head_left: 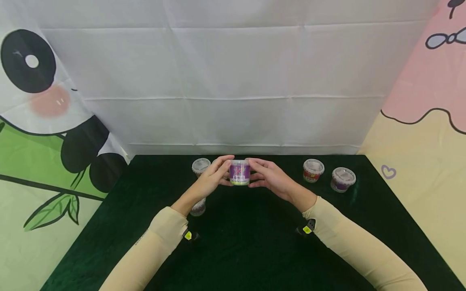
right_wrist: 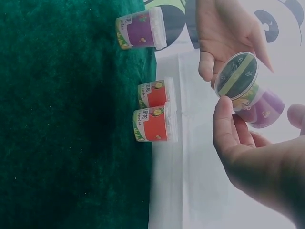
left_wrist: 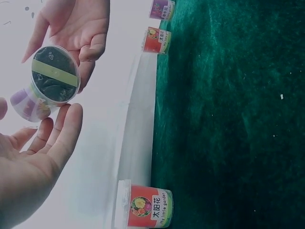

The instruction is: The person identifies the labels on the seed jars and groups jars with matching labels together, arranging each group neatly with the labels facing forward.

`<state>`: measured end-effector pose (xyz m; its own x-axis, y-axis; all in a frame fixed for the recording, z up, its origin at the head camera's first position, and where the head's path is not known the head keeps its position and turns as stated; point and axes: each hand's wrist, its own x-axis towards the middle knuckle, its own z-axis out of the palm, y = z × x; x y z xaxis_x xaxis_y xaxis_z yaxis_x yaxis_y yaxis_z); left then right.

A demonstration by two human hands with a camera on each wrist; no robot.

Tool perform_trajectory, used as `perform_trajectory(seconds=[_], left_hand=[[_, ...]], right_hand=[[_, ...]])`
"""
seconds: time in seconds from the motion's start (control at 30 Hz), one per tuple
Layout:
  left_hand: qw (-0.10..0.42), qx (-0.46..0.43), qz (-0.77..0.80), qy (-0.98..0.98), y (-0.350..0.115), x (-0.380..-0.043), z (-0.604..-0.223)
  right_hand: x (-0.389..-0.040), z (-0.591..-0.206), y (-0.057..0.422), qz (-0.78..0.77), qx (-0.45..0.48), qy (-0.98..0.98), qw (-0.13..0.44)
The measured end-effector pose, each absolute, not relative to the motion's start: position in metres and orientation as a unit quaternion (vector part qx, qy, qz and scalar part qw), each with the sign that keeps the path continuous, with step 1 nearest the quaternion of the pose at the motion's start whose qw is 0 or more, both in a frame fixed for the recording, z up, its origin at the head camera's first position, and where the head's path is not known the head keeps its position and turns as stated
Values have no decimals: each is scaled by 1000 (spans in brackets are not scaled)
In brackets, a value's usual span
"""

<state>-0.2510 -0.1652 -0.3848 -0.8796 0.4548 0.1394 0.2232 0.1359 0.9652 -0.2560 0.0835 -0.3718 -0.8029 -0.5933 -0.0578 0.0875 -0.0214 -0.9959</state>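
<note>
A small clear plastic tub with a purple label [head_left: 240, 173] is held up above the table, between both hands. My left hand [head_left: 211, 178] grips its left side with thumb and fingers, and my right hand [head_left: 272, 179] grips the right side. From below, the left wrist view shows the tub's dark base [left_wrist: 55, 75] crossed by a pale green band. The same tub [right_wrist: 261, 109] appears tilted in the right wrist view, fingertips at its edge.
On the dark green cloth [head_left: 247, 242], a red-labelled tub [head_left: 313, 170] and a purple one [head_left: 343, 180] stand at right. At left are a lidded tub [head_left: 201, 165] and another tub [head_left: 198, 208], partly covered by my left arm. A white curtain [head_left: 236, 81] hangs behind.
</note>
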Motion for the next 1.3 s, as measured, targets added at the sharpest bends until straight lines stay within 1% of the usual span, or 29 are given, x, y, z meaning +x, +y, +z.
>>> perform_trajectory(seconds=[0.2, 0.43, 0.73, 1.1, 1.3], left_hand=[[103, 236, 612, 748, -171, -250, -383], [133, 265, 578, 761, -189, -248, -371], [164, 291, 508, 794, -214, -244, -362], [149, 325, 401, 844, -238, -244, -374], [136, 310, 347, 874, -245, -240, -377]], right_hand=[[-258, -374, 81, -682, -204, 655, 253], [-259, -373, 74, -656, -242, 667, 256], [-255, -377, 62, -604, -273, 711, 236], [-250, -396, 46, -532, -324, 750, 224], [-250, -410, 37, -504, -357, 757, 213]])
